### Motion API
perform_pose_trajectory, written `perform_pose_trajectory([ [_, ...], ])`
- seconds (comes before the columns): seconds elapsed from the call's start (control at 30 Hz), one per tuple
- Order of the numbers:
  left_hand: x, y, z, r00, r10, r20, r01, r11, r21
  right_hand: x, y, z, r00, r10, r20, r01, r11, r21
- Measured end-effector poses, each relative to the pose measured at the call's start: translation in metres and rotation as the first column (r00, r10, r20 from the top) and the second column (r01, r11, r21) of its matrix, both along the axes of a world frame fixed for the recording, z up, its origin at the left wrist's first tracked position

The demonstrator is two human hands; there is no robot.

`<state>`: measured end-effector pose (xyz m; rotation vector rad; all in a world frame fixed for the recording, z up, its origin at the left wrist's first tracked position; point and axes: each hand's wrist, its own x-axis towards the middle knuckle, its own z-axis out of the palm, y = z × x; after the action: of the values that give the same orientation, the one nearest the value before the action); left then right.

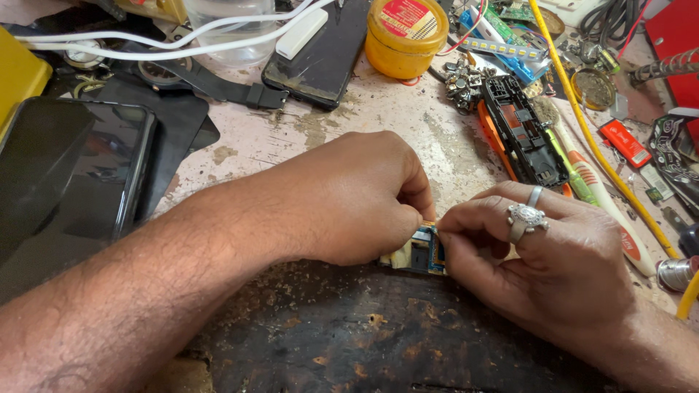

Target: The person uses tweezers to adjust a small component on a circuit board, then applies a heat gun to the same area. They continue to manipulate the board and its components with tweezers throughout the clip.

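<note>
Head view is showing, from the left, a black glossy smartphone [87, 175] lying on the worn pinkish tabletop [306, 138], then the left hand [349, 196] curling its fingers tight onto a small blue and yellow circuit board [420, 251], which is sitting between both hands at the tabletop's dark front edge. Right hand [542, 251], wearing silver rings, is pinching the board's right edge narrowly. With so little of the board showing, too hard a squeeze is risking bending it or slipping off.
</note>
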<state>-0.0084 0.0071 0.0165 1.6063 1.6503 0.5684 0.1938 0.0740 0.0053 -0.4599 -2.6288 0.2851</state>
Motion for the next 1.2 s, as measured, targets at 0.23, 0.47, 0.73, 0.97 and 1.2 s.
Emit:
perform_pose_trajectory([
  [0.23,0.0008,0.0011,-0.0001,1.0,0.008,-0.004,-0.008,1.0,-0.026,0.0021,0.0018,-0.0019,1.0,-0.005,0.01,0.005,1.0,0.013],
  [0.47,0.0003,-0.0002,0.0002,1.0,0.01,-0.015,-0.01,1.0,0.008,0.0002,0.0007,-0.0009,1.0,-0.025,0.004,0.025,1.0,-0.004],
  [0.73,0.0016,-0.0005,0.0041,0.999,0.021,-0.027,-0.023,0.998,-0.051,0.0011,0.0007,-0.0006,1.0,0.007,-0.003,-0.007,1.0,-0.007],
  [0.97,0.0014,-0.0006,0.0047,1.0,0.019,-0.02,-0.02,0.998,-0.052,0.0009,0.0017,-0.0003,1.0,-0.018,0.013,0.018,1.0,-0.016],
  [1.2,0.0012,-0.0005,0.0035,1.0,0.015,-0.019,-0.015,0.999,-0.04,0.0017,0.0022,-0.001,1.0,0.007,0.003,-0.007,1.0,-0.028],
])
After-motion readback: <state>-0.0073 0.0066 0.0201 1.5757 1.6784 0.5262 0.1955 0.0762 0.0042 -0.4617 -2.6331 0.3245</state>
